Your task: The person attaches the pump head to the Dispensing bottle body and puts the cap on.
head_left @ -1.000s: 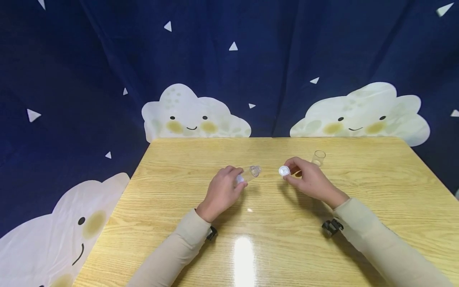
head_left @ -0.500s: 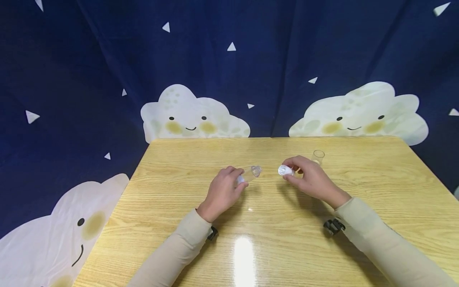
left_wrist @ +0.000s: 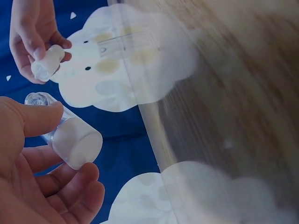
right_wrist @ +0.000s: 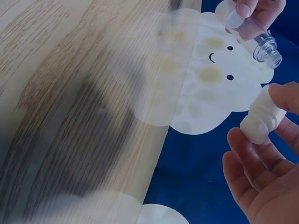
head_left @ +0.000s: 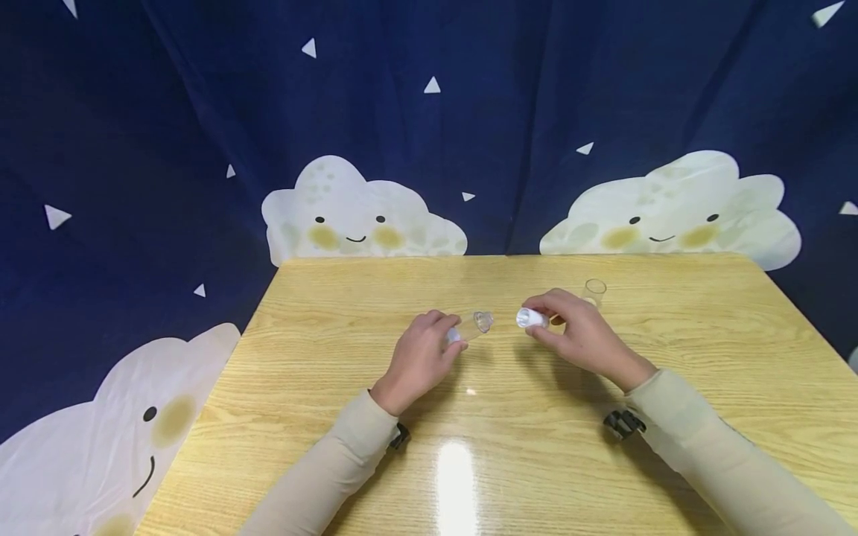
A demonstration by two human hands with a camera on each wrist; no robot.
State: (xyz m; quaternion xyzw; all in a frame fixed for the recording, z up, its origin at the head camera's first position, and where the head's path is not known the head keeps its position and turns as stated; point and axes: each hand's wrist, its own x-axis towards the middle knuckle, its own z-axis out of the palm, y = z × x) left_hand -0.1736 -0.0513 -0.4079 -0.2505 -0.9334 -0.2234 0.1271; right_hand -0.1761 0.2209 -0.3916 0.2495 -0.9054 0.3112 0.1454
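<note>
Head view: we list one clear bottle (head_left: 473, 327), held tilted above the worktop (head_left: 348, 298), the left hand (head_left: 417, 361) clamped round its lower part; one white cap (head_left: 532, 318), pinched in the right hand (head_left: 582, 333) just right of the bottle, hollow end turned towards it; one clear cup (head_left: 595, 292), upright on the worktop, beyond and to the right of the bottle; one dark blue curtain (head_left: 375, 112) printed with clouds, behind the bottle. Left wrist view: we record the bottle's frosted base (left_wrist: 77, 142) between thumb and fingers, and the cap near the bottle's neck end, apart from it. Right wrist view: we note the threaded neck (right_wrist: 267, 52) bare, the cap near the bottle and not touching. Progress, by our judgement: both pieces in hand and roughly facing, done; any joining of cap to bottle, outstanding; cup beyond the bottle, unused. Contents of the bottle: we cannot tell.
</note>
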